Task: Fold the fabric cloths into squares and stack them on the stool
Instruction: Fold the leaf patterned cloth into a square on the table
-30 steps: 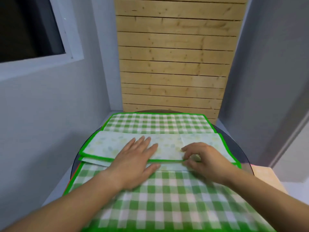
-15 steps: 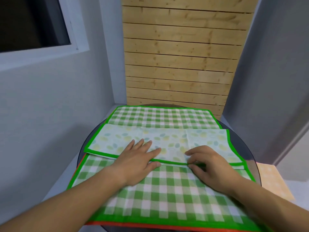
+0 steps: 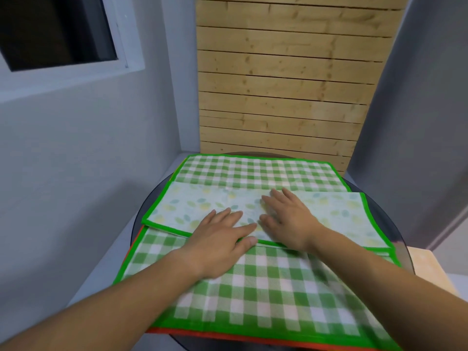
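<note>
Hands (image 3: pixel 220 239) (image 3: pixel 288 219) flat, fingers (image 3: pixel 236 217) spread, on cloth (image 3: pixel 192 209)

Ahead of you stands a wooden slat panel (image 3: pixel 286 84) between grey walls (image 3: pixel 76 160). A dark window (image 3: pixel 55 31) sits upper left.

The checked cloth (image 3: pixel 266 287) is green and white, the folded cloth (image 3: pixel 192 209) pale with leaves, both green-edged.

No text, label, brand or number can be read anywhere.
</note>
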Motion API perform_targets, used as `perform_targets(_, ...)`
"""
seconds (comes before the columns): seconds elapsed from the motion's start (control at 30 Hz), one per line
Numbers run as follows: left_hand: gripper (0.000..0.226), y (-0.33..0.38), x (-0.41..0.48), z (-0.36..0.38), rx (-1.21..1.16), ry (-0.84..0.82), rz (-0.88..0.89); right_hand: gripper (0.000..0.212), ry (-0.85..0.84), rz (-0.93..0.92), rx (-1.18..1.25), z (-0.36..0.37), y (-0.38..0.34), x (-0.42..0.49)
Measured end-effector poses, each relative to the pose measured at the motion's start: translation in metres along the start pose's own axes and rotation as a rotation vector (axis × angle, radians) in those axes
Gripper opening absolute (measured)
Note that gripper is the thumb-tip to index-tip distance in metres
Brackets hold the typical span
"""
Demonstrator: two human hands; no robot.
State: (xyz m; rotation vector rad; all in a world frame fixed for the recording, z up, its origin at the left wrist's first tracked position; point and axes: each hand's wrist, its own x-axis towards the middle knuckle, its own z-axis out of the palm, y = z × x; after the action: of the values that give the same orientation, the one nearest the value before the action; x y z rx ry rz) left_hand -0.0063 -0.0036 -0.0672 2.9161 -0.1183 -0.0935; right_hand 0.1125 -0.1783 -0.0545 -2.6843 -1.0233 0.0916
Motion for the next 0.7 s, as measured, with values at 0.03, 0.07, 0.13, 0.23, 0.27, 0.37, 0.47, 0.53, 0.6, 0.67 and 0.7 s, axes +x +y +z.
perform_targets(0.03,0.052,0.000,0.000,-0.001,-0.024,0.011,-0.005,0.062,-0.056,0.048,-0.015,0.005,-0.003,0.005)
perform_targets(0.07,0.049,0.001,0.000,-0.002,-0.038,0.026,-0.010,0.064,-0.096,0.081,-0.034,0.011,-0.004,0.007)
perform_targets(0.13,0.041,0.001,0.005,-0.007,-0.044,0.058,-0.029,0.065,-0.121,0.102,-0.086,0.019,-0.004,0.007)
perform_targets(0.23,0.031,0.004,0.021,-0.018,-0.045,0.083,-0.104,0.065,-0.121,0.104,-0.138,0.025,-0.003,0.007)
perform_targets(0.27,0.034,0.005,0.030,-0.020,-0.047,0.095,-0.132,0.065,-0.123,0.105,-0.151,0.025,-0.003,0.007)
perform_targets(0.37,0.060,0.008,0.056,-0.019,-0.070,0.065,-0.170,0.066,-0.119,0.108,-0.175,0.026,-0.004,0.008)
perform_targets(0.47,0.065,0.006,0.076,-0.013,-0.069,-0.019,-0.210,0.067,-0.114,0.114,-0.174,0.027,-0.003,0.009)
perform_targets(0.53,0.061,0.003,0.080,-0.006,-0.045,-0.029,-0.231,0.068,-0.115,0.117,-0.176,0.028,-0.001,0.009)
perform_targets(0.6,0.065,-0.003,0.078,-0.001,-0.034,-0.019,-0.252,0.068,-0.120,0.118,-0.174,0.028,-0.001,0.009)
perform_targets(0.67,0.073,-0.017,0.072,0.000,-0.028,0.009,-0.297,0.068,-0.120,0.114,-0.175,0.027,-0.001,0.010)
perform_targets(0.7,0.075,-0.028,0.067,-0.001,-0.026,0.025,-0.327,0.068,-0.124,0.112,-0.175,0.026,-0.001,0.010)
